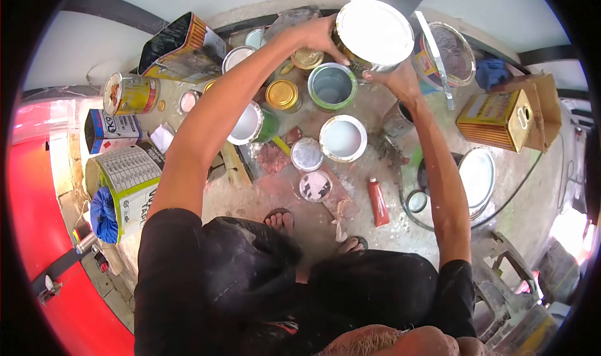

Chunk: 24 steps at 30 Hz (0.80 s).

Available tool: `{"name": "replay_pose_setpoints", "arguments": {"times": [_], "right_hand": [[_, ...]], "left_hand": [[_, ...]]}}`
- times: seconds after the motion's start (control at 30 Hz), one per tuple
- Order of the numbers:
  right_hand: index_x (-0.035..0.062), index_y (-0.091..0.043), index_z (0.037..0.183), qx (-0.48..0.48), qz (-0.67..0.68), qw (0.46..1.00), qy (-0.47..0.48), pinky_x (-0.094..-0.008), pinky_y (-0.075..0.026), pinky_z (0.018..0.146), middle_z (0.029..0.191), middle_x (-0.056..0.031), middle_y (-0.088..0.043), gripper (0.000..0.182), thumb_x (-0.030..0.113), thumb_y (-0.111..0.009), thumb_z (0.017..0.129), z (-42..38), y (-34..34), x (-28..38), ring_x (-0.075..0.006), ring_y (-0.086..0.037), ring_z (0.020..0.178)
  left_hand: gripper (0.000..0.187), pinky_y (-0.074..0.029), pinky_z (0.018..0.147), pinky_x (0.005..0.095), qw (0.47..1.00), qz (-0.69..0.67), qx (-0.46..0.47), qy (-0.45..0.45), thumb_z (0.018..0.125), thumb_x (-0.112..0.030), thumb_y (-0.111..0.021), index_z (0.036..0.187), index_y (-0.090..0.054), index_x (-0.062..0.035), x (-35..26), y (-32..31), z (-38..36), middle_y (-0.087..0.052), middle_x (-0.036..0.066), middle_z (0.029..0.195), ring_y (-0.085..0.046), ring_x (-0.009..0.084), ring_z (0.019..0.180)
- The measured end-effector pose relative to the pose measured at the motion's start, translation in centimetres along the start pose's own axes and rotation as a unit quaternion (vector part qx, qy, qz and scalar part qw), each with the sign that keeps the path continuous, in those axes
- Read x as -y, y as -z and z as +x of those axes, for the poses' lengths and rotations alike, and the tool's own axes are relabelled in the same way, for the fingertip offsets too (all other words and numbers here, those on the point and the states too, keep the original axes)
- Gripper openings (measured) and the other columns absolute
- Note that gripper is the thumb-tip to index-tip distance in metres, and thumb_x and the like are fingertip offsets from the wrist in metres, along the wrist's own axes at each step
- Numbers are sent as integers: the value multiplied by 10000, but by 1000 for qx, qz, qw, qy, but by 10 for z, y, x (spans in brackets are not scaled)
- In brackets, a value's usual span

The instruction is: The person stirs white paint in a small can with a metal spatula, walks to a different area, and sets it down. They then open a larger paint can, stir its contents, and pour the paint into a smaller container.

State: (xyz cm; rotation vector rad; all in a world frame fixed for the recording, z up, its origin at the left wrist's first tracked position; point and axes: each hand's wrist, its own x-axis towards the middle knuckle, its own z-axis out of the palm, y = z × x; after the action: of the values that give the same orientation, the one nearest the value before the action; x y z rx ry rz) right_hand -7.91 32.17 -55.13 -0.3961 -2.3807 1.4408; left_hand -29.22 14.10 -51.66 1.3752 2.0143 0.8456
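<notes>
Both my hands grip a paint can with a white lid [375, 32] at the far side of the floor. My left hand [324, 38] is closed on the can's left side, and my right hand [398, 82] holds it low on the right. Its side wall is mostly hidden by the lid and my hands. Just below it stands an open can of grey-blue paint [332, 87] with a green rim. Nearer to me are an open can of pale paint [343, 138] and a closed tin with a gold lid [282, 95].
A red tube [378, 202] lies on the floor by my feet. A bucket [454, 52] with a metal strip across it and a rectangular tin [494, 119] stand right. A large white can [477, 179] sits beside a hose. Several tins, including a yellow one [143, 94], line the left.
</notes>
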Motion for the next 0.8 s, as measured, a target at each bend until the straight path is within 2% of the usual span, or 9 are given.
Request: {"name": "replay_pose_setpoints", "arguments": {"times": [0.1, 0.23, 0.27, 0.37, 0.47, 0.57, 0.67, 0.77, 0.8], "right_hand": [[-40, -333, 1550, -25, 12, 999, 31, -428, -424, 1197, 1475, -186, -550, 1261, 204, -1047, 540, -2, 3, 20, -329, -532, 1377], [-33, -348, 1548, -46, -19, 998, 33, -435, -440, 1187, 1479, -186, -558, 1251, 189, -1044, 532, -18, 13, 44, -325, -542, 1384], [-34, -354, 1546, -51, -39, 998, 26, -436, -444, 1185, 1484, -187, -558, 1248, 188, -1044, 530, -20, 20, 56, -325, -544, 1386], [-44, -514, 1424, -77, -90, 990, 76, -402, -480, 1120, 1335, -183, -669, 1042, 210, -1038, 559, -24, 30, 82, -282, -625, 1268], [-52, -383, 1532, -78, -18, 995, 55, -442, -489, 1150, 1403, -207, -635, 1225, 235, -1032, 533, -32, 39, 106, -317, -623, 1312], [-58, -394, 1519, -79, 14, 995, 55, -441, -494, 1131, 1392, -202, -633, 1226, 308, -1023, 534, -49, 53, 135, -312, -626, 1294], [-64, -404, 1507, -78, 1, 994, 77, -440, -499, 1112, 1380, -197, -630, 1232, 381, -1014, 535, -69, 73, 169, -307, -629, 1276], [-70, -414, 1495, -68, -39, 993, 91, -439, -504, 1093, 1369, -192, -628, 1243, 455, -1005, 536, -98, 92, 198, -303, -631, 1258], [-72, -418, 1491, -59, -55, 992, 94, -439, -505, 1087, 1365, -190, -628, 1248, 479, -1002, 536, -110, 96, 206, -301, -632, 1252]], "left_hand": [[1169, -376, 1226, 409, 995, -94, -22, 6, 572, -239, -1041, 1549, -448, 6, -10, 0, -12, -583, 189, 1521, -533, 291, 1407], [1131, -415, 1190, 405, 994, -94, -52, -11, 575, -190, -1020, 1541, -465, 5, -32, 2, -29, -624, 167, 1467, -572, 286, 1357], [1077, -445, 1156, 410, 995, -69, -78, -9, 598, -162, -1000, 1526, -481, 7, -29, 0, -31, -663, 160, 1406, -604, 282, 1308], [1175, -433, 1184, 418, 988, -62, -125, -69, 549, -251, -1029, 1551, -460, -14, -58, 15, -45, -648, 177, 1436, -595, 296, 1346], [1157, -466, 1155, 436, 979, -129, -121, -103, 562, -260, -1031, 1539, -467, -5, -91, 34, -57, -671, 169, 1396, -629, 297, 1305], [938, -493, 1133, 406, 966, -210, -78, -130, 894, -184, -855, 1644, -313, -29, -152, 55, -95, -531, 179, 1547, -608, 274, 1311], [1029, -371, 1233, 439, 956, -197, -116, -183, 859, -211, -905, 1668, -283, -83, -177, 54, -122, -544, 162, 1539, -517, 254, 1416], [1138, -495, 1125, 430, 947, -198, -219, -123, 580, -305, -1037, 1520, -477, 9, -188, 25, -161, -678, 166, 1377, -656, 291, 1268], [1132, -502, 1115, 422, 939, -224, -231, -120, 588, -322, -1037, 1514, -478, 14, -193, 13, -175, -681, 167, 1369, -663, 285, 1253]]}}
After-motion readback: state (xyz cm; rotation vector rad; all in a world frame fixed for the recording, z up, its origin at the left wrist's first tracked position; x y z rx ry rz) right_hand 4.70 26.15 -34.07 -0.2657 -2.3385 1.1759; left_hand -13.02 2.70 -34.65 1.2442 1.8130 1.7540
